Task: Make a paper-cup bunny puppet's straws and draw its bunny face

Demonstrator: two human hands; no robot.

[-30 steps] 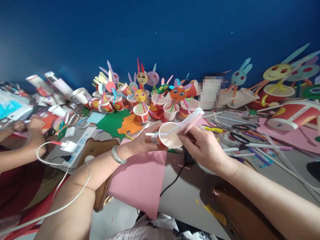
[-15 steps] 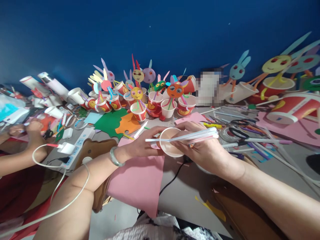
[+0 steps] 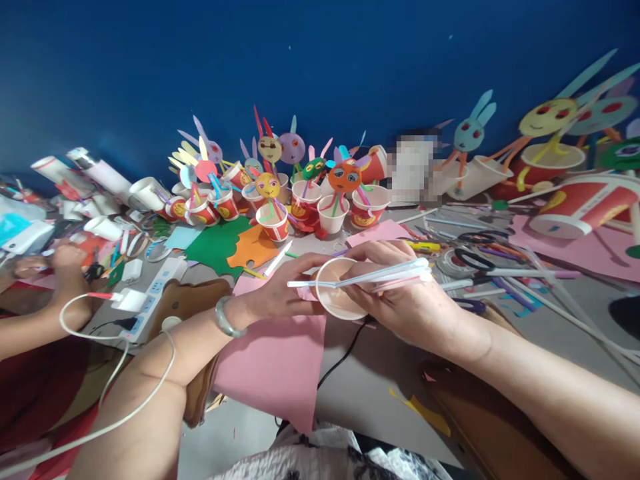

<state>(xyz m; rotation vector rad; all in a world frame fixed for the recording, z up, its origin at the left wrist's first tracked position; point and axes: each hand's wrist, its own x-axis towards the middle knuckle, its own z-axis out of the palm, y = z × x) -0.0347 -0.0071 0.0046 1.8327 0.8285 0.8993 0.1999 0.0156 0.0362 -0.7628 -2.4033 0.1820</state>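
A paper cup (image 3: 342,305) is held over the table edge with its open mouth towards me. My left hand (image 3: 290,288), with a pale bangle on the wrist, has its fingers closed around the cup's left side. In my right hand (image 3: 407,310) is a bundle of white drinking straws (image 3: 397,274), some with coloured stripes. One bent straw reaches leftward across the cup's mouth, past its rim. My right fingers also touch the cup's right side. Some fingertips are hidden behind the cup. A pink paper sheet (image 3: 277,360) lies below my left hand.
Several paper-cup figures with rabbit-like heads (image 3: 345,179) line the blue wall. Scissors (image 3: 475,259), pens and tape lie at right. A power strip (image 3: 154,293) with a white cable is at left, near another person's arms (image 3: 65,293).
The view has shifted slightly, so the table items sit a little further left. Both hands keep hold of the cup and straws in nearly the same pose.
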